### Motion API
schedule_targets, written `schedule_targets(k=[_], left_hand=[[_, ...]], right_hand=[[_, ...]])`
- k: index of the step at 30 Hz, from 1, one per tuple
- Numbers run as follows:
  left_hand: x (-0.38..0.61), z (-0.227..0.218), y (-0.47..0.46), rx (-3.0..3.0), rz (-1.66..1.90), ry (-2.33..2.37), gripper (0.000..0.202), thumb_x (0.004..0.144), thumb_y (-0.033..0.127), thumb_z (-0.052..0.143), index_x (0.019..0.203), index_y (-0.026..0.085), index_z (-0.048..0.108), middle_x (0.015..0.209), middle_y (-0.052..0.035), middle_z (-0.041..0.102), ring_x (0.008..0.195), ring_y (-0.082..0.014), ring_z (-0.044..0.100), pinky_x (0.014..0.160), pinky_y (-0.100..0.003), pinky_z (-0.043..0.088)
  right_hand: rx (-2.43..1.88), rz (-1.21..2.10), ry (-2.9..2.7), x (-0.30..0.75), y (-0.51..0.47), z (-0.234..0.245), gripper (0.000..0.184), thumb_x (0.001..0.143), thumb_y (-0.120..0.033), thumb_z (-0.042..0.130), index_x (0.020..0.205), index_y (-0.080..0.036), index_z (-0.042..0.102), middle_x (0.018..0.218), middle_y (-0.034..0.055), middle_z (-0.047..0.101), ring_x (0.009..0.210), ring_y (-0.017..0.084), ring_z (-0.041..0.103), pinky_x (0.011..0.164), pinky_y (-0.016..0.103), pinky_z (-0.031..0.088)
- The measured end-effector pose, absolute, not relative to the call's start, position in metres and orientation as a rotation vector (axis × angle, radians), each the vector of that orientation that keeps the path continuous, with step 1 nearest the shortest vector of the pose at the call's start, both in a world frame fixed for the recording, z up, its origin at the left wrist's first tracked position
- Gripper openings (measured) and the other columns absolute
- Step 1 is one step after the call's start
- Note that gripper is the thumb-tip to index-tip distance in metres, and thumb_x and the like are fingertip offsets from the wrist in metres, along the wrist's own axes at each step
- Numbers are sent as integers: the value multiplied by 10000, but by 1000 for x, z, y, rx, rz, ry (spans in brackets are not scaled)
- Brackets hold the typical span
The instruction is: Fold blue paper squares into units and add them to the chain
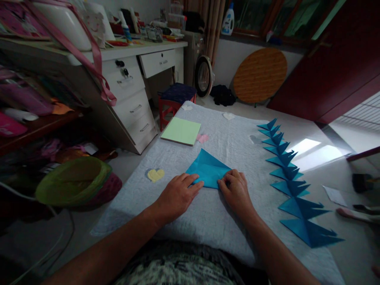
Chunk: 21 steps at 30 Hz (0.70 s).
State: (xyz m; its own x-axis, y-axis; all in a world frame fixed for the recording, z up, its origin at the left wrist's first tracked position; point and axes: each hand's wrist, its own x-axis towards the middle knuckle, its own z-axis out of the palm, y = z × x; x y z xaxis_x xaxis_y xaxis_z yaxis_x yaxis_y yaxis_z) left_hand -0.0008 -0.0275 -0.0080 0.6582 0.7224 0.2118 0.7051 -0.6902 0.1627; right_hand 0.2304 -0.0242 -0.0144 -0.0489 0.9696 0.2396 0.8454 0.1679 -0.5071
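A blue paper, folded into a triangle, lies flat on the pale grey blanket in front of me. My left hand rests on its near left corner with the fingers stretched out flat, holding nothing. My right hand presses on the near right corner with the fingers curled down onto the paper's edge. Both forearms reach in from the bottom of the view.
A row of several folded blue paper pieces runs down the blanket's right side. A stack of light green paper lies at the far left, a small yellow heart nearer. A white desk with drawers and a green basket stand left.
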Motion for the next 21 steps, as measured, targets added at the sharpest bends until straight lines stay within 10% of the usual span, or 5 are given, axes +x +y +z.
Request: schedule_targets(k=[21], left_hand=[[2,-3,-29,2853,301,1235,344,999,243,516,1332,266,602,1335,-88,623,1100,-278,566,880,-434,513]], right_hand=[[-1759,323,-1886,227,-25,-13,192,792,-169,640,616,-204,574,829,58,589,842,233,513,799,387,390]])
